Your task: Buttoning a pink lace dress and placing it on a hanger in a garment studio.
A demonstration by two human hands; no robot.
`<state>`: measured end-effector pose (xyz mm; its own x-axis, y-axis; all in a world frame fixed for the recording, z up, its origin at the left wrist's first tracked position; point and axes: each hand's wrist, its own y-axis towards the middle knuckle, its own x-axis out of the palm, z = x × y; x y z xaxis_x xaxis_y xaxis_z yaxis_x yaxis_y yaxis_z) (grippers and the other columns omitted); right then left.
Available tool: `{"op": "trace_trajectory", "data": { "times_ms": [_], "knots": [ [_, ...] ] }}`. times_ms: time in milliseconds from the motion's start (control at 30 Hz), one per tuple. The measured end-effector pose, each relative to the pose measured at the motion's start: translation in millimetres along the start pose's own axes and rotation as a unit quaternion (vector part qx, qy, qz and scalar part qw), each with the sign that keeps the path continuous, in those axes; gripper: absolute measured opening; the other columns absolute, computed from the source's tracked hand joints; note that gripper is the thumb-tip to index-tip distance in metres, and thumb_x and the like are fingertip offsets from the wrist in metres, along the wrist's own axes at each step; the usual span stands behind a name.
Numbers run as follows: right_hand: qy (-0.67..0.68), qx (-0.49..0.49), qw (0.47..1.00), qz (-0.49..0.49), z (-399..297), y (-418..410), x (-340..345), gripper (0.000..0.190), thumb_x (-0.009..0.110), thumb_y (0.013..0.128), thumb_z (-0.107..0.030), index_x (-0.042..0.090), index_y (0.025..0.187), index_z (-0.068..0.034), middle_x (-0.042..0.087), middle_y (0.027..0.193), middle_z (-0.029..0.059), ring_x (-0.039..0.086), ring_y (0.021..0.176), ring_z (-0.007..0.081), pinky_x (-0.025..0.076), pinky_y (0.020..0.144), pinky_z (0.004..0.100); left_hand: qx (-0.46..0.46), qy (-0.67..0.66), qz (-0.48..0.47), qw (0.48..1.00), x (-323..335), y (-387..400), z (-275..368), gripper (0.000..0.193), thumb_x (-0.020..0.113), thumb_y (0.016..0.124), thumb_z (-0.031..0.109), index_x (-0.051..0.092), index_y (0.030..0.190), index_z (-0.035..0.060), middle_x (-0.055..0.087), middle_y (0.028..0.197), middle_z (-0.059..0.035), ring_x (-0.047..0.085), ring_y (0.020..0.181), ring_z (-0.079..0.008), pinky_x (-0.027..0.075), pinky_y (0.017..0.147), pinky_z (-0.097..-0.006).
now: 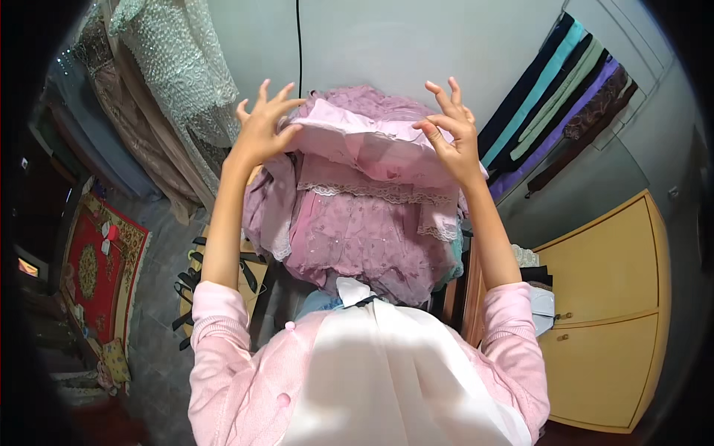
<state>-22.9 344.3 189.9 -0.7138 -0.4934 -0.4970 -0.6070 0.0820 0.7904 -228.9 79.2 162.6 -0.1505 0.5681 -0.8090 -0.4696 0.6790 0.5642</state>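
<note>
My left hand pinches one end of a light pink cloth piece between thumb and forefinger, its other fingers spread. At the opposite end, my right hand grips the edge of the same piece with thumb and forefinger. A thin clear loop shows at the upper edge near my right fingers; what it belongs to is unclear. The piece hangs raised between both hands over a mauve dress with lace trim and small sparkling dots. More mauve fabric bunches up behind it.
Sparkly gowns hang at the left. Several folded scarves hang on a rack at the right, above a yellow cabinet. Black hangers lie on a low table at the left. Beyond it is a red patterned rug.
</note>
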Motion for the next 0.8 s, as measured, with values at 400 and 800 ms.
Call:
{"op": "trace_trajectory", "data": {
  "times_ms": [400,800],
  "knots": [
    [-0.167,-0.061,0.984,-0.004,-78.2,8.6,-28.5,0.037,0.066,0.080,-0.034,0.067,0.114,-0.019,0.025,0.150,0.0119,0.010,0.141,0.0331,0.011,0.106,0.0482,0.162,0.050,0.114,0.979,-43.8,-6.2,44.0,0.004,0.069,0.070,0.019,0.066,0.069,0.0159,0.061,0.118,0.0149,0.036,0.132,-0.0204,0.015,0.102,-0.0600],
    [-0.426,0.052,0.897,0.102,-196.1,-127.7,-14.6,0.050,0.074,0.062,-0.020,0.066,0.112,-0.024,0.030,0.147,0.0171,0.014,0.140,0.0339,0.005,0.105,0.0499,0.204,-0.027,0.076,0.976,-139.4,-131.4,86.5,0.008,0.069,0.060,0.024,0.070,0.068,0.0209,0.068,0.097,0.0131,0.040,0.130,-0.0205,-0.004,0.104,-0.0605]
  ]
}}
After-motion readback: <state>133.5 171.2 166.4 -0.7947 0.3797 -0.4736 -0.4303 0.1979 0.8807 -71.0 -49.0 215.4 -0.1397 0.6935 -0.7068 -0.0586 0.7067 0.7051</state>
